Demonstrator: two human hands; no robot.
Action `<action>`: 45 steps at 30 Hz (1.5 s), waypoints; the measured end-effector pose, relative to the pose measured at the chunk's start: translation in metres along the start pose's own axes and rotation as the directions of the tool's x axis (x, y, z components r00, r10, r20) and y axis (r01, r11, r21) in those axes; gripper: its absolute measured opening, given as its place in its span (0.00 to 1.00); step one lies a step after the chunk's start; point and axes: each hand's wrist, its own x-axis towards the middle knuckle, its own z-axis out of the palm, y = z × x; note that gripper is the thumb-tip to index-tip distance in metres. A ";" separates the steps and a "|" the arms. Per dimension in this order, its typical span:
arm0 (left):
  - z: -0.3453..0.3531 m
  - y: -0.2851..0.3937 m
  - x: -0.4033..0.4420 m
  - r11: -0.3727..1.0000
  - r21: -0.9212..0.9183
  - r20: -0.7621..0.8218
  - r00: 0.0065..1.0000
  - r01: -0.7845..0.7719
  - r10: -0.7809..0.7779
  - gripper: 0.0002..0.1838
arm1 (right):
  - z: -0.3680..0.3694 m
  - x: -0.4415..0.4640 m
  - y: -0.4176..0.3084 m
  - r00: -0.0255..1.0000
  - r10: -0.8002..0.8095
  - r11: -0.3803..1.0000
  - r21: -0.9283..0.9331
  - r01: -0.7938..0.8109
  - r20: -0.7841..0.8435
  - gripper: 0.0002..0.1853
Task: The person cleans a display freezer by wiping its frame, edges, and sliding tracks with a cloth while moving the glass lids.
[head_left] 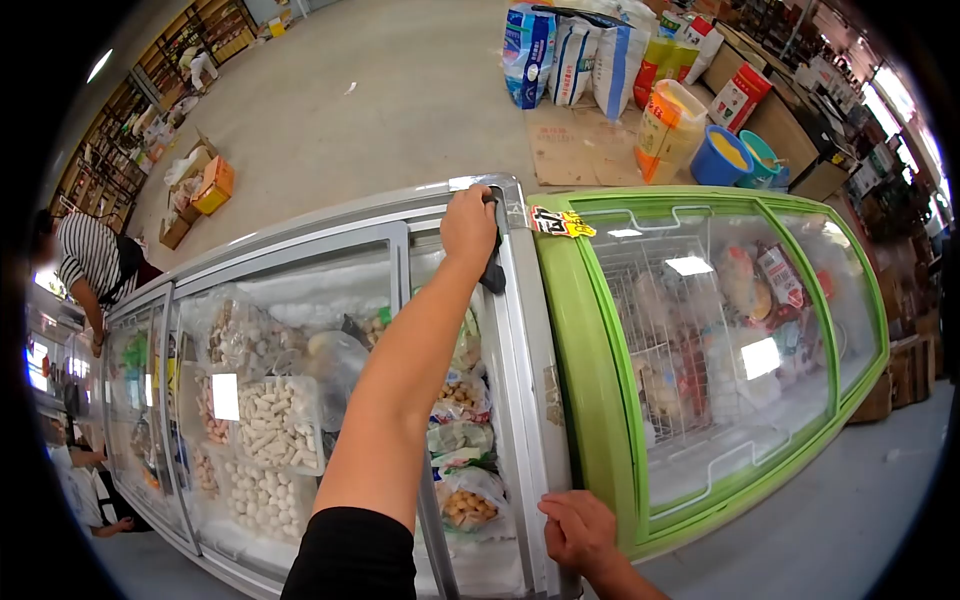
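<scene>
My left hand (470, 225) is closed on a dark cloth (493, 262), which hangs against the metal frame at the far right corner of a grey chest freezer (535, 400). My left arm, in a black sleeve, reaches across the freezer's glass top. Lower right, my right hand (580, 530) has its fingers curled on the near part of the same freezer's edge. Under the glass lie white frozen pieces (275, 425), round white balls (262, 497) and a bag of brown balls (468, 500).
A green-framed freezer (575, 400) with a price tag (562, 222) adjoins on the right. Beyond stand sacks (575, 60), a blue bucket (720, 155) and flattened cardboard (575, 150). Cardboard boxes (212, 188) sit on the floor. A person in stripes (95, 250) touches the freezer's far left.
</scene>
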 end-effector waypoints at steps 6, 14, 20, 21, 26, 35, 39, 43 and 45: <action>-0.006 0.000 0.004 0.995 0.096 0.185 0.982 0.009 -0.027 0.09 | 0.000 0.003 0.000 0.999 0.010 0.998 0.067 -0.008 -0.034 0.12; -0.006 -0.015 -0.016 0.996 0.086 0.206 0.978 -0.004 -0.014 0.13 | -0.001 0.005 -0.001 1.000 0.011 0.998 0.068 -0.009 -0.029 0.12; 0.005 -0.015 -0.001 0.988 0.096 0.047 0.992 -0.125 0.121 0.09 | 0.000 0.000 0.002 1.000 -0.011 0.999 0.042 0.011 -0.003 0.12; 0.003 -0.011 0.002 0.988 0.096 0.053 0.992 -0.119 0.115 0.09 | 0.000 0.000 0.003 1.000 -0.006 0.999 0.043 0.006 0.003 0.12; -0.001 -0.010 -0.003 0.987 0.163 0.166 0.986 -0.016 -0.012 0.09 | -0.002 0.002 0.002 1.000 -0.007 0.998 0.064 0.007 -0.005 0.13; -0.012 -0.003 0.001 0.993 0.113 0.209 0.976 0.045 -0.068 0.12 | 0.000 0.003 0.000 0.999 0.022 0.996 0.086 -0.019 -0.033 0.12; -0.011 -0.007 -0.003 0.991 0.127 0.289 0.954 0.038 -0.074 0.12 | -0.001 0.004 0.002 1.000 0.009 0.997 0.074 -0.009 -0.003 0.12; -0.002 -0.010 -0.006 0.992 0.124 0.175 0.985 -0.011 -0.010 0.10 | 0.000 0.004 -0.001 1.000 0.014 0.996 0.086 -0.012 -0.024 0.12; 0.000 -0.003 -0.003 0.981 0.193 0.110 0.993 0.026 -0.048 0.10 | 0.000 0.004 0.002 0.999 0.028 0.996 0.083 -0.026 -0.018 0.12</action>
